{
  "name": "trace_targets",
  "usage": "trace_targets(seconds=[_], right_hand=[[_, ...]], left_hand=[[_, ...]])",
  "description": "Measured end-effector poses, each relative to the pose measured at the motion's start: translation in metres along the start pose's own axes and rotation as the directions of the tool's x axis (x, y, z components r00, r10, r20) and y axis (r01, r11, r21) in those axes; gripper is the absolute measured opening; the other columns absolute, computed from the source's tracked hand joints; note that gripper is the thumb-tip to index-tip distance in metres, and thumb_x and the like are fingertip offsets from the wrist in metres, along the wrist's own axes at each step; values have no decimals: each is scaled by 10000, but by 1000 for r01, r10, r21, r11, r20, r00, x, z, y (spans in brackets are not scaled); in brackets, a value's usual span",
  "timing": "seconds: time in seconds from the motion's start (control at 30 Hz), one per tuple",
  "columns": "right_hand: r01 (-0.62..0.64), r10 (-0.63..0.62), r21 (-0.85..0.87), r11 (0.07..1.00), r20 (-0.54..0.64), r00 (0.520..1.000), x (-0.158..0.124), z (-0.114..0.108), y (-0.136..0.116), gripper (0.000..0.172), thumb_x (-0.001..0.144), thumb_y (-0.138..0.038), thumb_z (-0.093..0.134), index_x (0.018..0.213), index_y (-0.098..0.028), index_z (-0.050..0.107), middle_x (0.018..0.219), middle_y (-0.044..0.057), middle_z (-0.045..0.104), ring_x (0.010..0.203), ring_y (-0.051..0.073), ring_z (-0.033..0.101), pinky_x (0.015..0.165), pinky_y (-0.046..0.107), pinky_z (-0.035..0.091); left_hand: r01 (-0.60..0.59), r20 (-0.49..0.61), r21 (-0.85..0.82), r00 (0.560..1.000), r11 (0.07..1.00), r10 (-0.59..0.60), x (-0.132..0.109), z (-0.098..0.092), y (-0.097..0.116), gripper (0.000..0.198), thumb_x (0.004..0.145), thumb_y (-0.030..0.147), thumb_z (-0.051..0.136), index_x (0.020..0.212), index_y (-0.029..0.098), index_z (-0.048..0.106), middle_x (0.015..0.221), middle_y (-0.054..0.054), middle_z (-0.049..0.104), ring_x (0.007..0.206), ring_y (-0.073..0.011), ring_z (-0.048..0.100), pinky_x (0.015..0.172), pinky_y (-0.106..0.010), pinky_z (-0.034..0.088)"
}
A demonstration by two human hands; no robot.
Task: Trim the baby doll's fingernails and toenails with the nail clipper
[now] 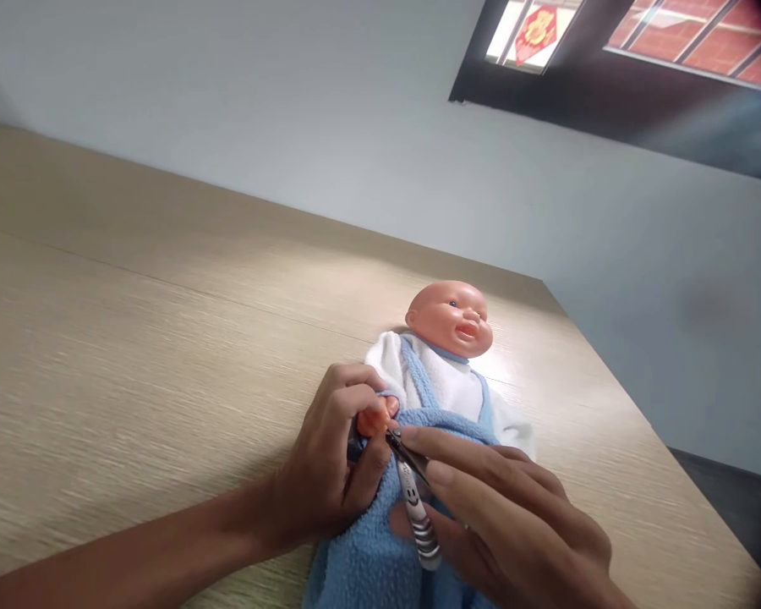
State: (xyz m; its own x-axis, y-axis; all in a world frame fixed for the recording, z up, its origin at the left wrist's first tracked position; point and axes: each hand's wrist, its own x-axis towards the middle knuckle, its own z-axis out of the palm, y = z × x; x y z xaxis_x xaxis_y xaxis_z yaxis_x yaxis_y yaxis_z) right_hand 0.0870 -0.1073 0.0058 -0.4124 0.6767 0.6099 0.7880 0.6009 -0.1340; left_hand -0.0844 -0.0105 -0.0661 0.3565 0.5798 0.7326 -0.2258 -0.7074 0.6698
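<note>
A baby doll (pixel 450 320) lies on its back on the table, dressed in a white top and fuzzy blue overalls. My left hand (pixel 333 444) is closed around the doll's small hand (pixel 374 419), pinching it between thumb and fingers. In my right hand (pixel 513 512) is a nail clipper (pixel 411 499) with a smiley face and stripes on its pale body. The clipper's head is at the doll's fingers; whether its jaws touch them I cannot tell. Something dark shows beneath my left fingers, too hidden to name.
The wooden table (pixel 152 355) runs to a pale wall (pixel 260 93) at the back. Its right edge slopes down past the doll, with dark floor (pixel 729 491) beyond. A dark-framed window (pixel 564 93) with bars is at the upper right.
</note>
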Motion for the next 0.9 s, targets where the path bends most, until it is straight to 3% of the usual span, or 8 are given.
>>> trace_targets(seconds=[0.13,0.27,0.37,0.57,0.67,0.9], right_hand=[[33,-33,34,999,2,999,8,3,1,321,924,-41,501,1191,-180,614,1284,66,700,1036,177,744,754,261,639],[66,-64,29,997,-45,997,19,3,-2,161,931,-103,592,1075,-159,636,1185,80,744,893,147,766,699,233,622],[67,-66,12,998,-57,996,26,0,-7,177,914,-63,588,1053,-164,630,1145,72,759,815,129,764,686,216,618],[36,-31,-57,998,89,996,22,-3,-17,282,938,-70,503,1135,-217,640,1310,61,673,944,170,740,771,280,615],[87,-73,-115,990,122,990,21,-2,-21,308,955,-77,469,1187,-207,623,1369,79,632,908,176,730,726,316,608],[99,-93,-169,981,44,995,37,2,-25,347,798,61,498,974,-203,639,1089,55,759,666,135,714,592,263,596]], left_hand=[[-1,-2,6,1000,1000,1,-1,-1,0,297,911,41,530,1141,210,447,1169,-104,495,1058,-207,551,842,-352,596],[1,-11,10,1000,1000,-1,-2,-1,0,280,918,47,527,1135,208,456,1196,-107,499,1037,-197,574,855,-357,596],[10,-6,0,1000,1000,-10,-3,-1,-1,274,919,57,528,1132,215,460,1207,-108,504,1042,-200,582,860,-361,603],[15,-87,-20,996,1000,-16,-6,5,-5,257,910,43,540,1080,224,476,1165,-86,540,1007,-185,591,839,-348,602],[23,-123,-43,992,999,-28,-6,8,-5,231,917,57,558,1052,229,485,1154,-73,549,957,-167,607,813,-332,599],[13,-129,-22,992,1000,-16,-3,8,-7,192,931,77,566,1022,231,495,1118,-57,560,934,-153,605,789,-305,598]])
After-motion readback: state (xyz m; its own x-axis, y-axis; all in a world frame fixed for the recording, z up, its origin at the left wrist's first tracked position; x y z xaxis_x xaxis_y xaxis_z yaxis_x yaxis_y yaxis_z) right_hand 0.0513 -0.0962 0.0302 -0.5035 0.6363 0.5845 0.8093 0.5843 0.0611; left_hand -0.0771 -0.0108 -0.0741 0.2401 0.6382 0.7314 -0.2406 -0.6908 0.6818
